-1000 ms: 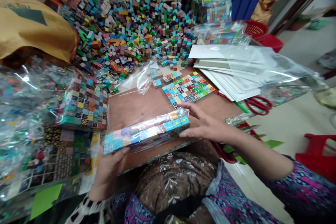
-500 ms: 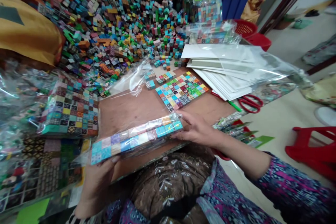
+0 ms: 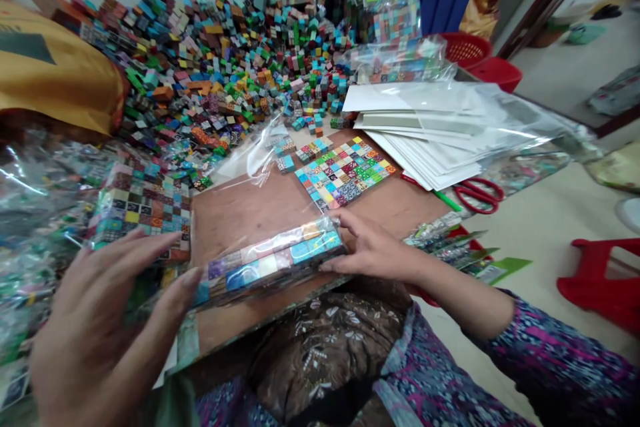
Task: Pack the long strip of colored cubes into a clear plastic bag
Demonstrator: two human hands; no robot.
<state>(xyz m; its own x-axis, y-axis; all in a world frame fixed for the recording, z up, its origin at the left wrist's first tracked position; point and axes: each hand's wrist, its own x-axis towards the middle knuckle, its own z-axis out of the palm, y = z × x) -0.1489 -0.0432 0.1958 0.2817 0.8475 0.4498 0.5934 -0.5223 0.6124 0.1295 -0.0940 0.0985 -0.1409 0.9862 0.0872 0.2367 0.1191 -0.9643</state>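
A flat pack of small coloured cubes in a clear plastic bag (image 3: 265,263) lies tilted at the near edge of a brown wooden board (image 3: 235,210). My right hand (image 3: 373,250) grips the pack's right end, thumb on top. My left hand (image 3: 100,327) is raised close to the camera with its fingers spread; its fingertips touch the pack's left end. A second square of cubes (image 3: 343,170), not bagged, lies flat farther back on the board. My lap in patterned cloth is below the board.
A big heap of loose coloured cubes (image 3: 225,60) fills the back. Bagged packs (image 3: 143,203) are stacked at left beside an ochre bag (image 3: 55,73). White cards in plastic (image 3: 440,133), red scissors (image 3: 477,193), red baskets (image 3: 475,57) and a red stool (image 3: 605,280) are at right.
My left hand has come out from under the pack's left end and now hovers with spread fingers against that end. The pack has settled lower on the board; my right hand keeps its grip.
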